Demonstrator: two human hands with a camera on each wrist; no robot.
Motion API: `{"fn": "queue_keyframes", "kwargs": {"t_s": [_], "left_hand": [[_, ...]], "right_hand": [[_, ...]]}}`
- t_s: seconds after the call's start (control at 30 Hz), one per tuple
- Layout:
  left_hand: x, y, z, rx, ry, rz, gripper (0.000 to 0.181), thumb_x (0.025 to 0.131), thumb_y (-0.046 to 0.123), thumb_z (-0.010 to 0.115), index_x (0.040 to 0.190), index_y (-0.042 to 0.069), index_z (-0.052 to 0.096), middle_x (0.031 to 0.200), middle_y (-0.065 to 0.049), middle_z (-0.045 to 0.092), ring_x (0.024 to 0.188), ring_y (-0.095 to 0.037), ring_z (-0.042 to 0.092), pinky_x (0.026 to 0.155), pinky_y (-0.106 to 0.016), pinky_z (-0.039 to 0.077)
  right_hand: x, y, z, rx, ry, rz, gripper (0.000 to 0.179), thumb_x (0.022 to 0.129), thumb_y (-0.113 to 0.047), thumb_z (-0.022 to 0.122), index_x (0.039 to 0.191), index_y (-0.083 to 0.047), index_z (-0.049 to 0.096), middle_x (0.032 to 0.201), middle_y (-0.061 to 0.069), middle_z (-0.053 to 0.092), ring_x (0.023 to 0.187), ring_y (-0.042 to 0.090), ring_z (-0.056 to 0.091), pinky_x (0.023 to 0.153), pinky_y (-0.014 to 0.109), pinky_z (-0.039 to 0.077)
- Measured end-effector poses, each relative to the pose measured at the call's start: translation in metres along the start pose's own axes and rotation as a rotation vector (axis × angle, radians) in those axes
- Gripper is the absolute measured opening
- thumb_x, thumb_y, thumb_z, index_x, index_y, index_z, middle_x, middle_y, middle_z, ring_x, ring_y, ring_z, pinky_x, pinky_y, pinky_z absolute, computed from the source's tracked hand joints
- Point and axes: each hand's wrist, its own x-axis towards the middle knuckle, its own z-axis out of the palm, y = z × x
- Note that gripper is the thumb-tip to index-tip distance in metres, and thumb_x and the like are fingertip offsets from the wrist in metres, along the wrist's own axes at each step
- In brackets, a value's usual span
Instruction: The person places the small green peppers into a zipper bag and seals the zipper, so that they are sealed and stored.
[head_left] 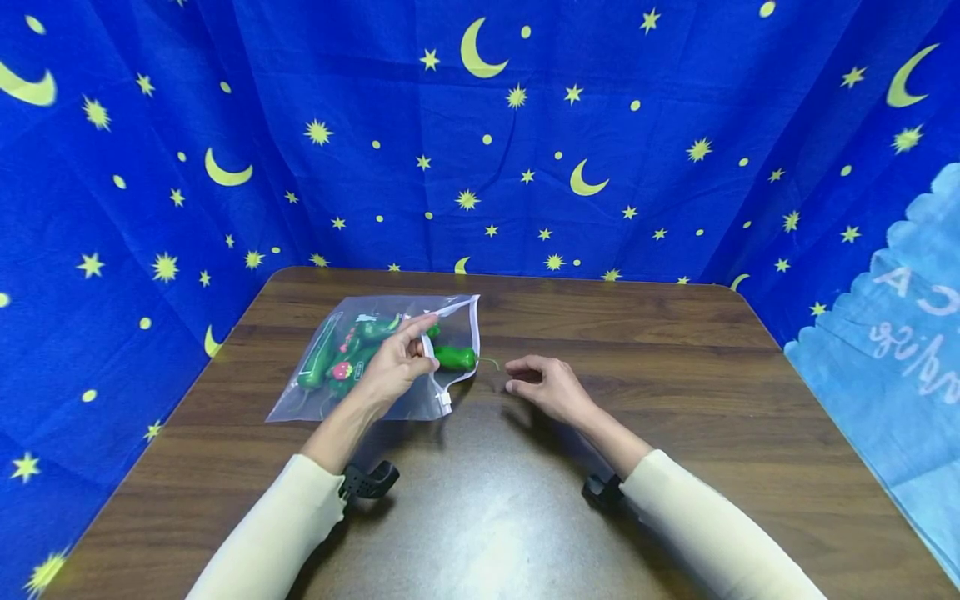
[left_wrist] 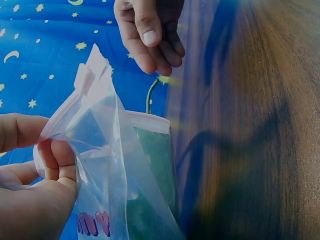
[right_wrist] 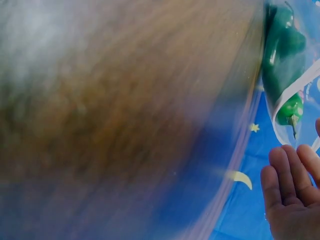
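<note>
A clear zip bag (head_left: 405,407) with white edging lies on the table, its mouth facing right and spread apart. My left hand (head_left: 390,369) pinches the upper layer of the bag's mouth between thumb and fingers, lifting it. Several green peppers (right_wrist: 285,55) are inside the bag, partly covered by its red print. One green pepper (head_left: 455,358) lies at the mouth, its thin curved stem (left_wrist: 151,95) poking out past the edge. Just right of that stem is my right hand (head_left: 553,388), holding nothing, its fingers loosely bent toward the bag.
The brown wooden table (head_left: 637,350) has rounded far corners. A blue curtain (head_left: 390,100) with yellow moons and stars hangs behind it and at the left. At the right is a light blue cloth (head_left: 892,358) with white lettering. Each wrist wears a black band (head_left: 369,482).
</note>
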Motion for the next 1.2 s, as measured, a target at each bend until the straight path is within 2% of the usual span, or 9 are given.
{"fn": "queue_keyframes", "kwargs": {"t_s": [0.17,0.37,0.63,0.9,1.1,1.2], "left_hand": [[0.001,0.0,0.0,0.004,0.003,-0.045,0.071,0.077,-0.013,0.053,0.144,-0.003,0.031,0.145,-0.011,0.03,0.076,-0.004,0.041,0.059,-0.011,0.038],[0.002,0.0,0.0,-0.001,0.005,-0.051,0.071,0.077,-0.015,0.053,0.144,-0.002,0.032,0.145,-0.011,0.029,0.075,-0.003,0.041,0.059,-0.011,0.038],[0.001,0.0,0.0,-0.007,-0.003,-0.048,0.072,0.077,-0.013,0.053,0.144,-0.003,0.03,0.149,-0.01,0.027,0.076,-0.003,0.042,0.06,-0.011,0.038],[0.001,-0.001,0.001,-0.025,-0.014,-0.024,0.073,0.075,-0.015,0.052,0.144,-0.007,0.029,0.149,-0.014,0.025,0.074,-0.001,0.041,0.061,-0.01,0.038],[0.001,0.001,0.003,-0.03,-0.027,-0.035,0.073,0.076,-0.015,0.051,0.145,-0.006,0.027,0.148,-0.014,0.025,0.076,-0.001,0.042,0.063,-0.01,0.04],[0.001,0.002,0.004,-0.023,-0.028,-0.039,0.073,0.076,-0.015,0.051,0.145,-0.006,0.027,0.145,-0.015,0.025,0.077,-0.002,0.042,0.063,-0.01,0.041]], "right_hand": [[0.0,-0.002,0.003,0.008,-0.006,-0.018,0.031,0.083,-0.023,0.07,0.112,-0.012,0.069,0.11,0.004,0.071,0.106,0.022,0.063,0.093,0.04,0.049],[0.002,-0.004,0.007,0.034,-0.016,-0.014,0.033,0.083,-0.022,0.069,0.114,-0.009,0.068,0.114,0.006,0.069,0.109,0.024,0.062,0.095,0.042,0.048],[0.01,-0.011,0.012,0.002,-0.002,-0.04,0.034,0.083,-0.024,0.069,0.113,-0.009,0.068,0.114,0.006,0.069,0.111,0.025,0.061,0.097,0.042,0.047],[0.025,-0.022,0.02,0.015,-0.007,-0.096,0.031,0.082,-0.018,0.067,0.111,-0.007,0.07,0.109,0.008,0.071,0.104,0.022,0.064,0.092,0.039,0.05],[0.037,-0.033,0.028,0.031,-0.018,-0.119,0.029,0.083,-0.009,0.059,0.11,-0.008,0.071,0.104,0.006,0.072,0.092,0.015,0.064,0.082,0.03,0.053],[0.042,-0.037,0.032,0.022,-0.026,-0.15,0.03,0.083,-0.006,0.057,0.109,-0.008,0.071,0.103,0.006,0.072,0.091,0.015,0.064,0.082,0.029,0.053]]}}
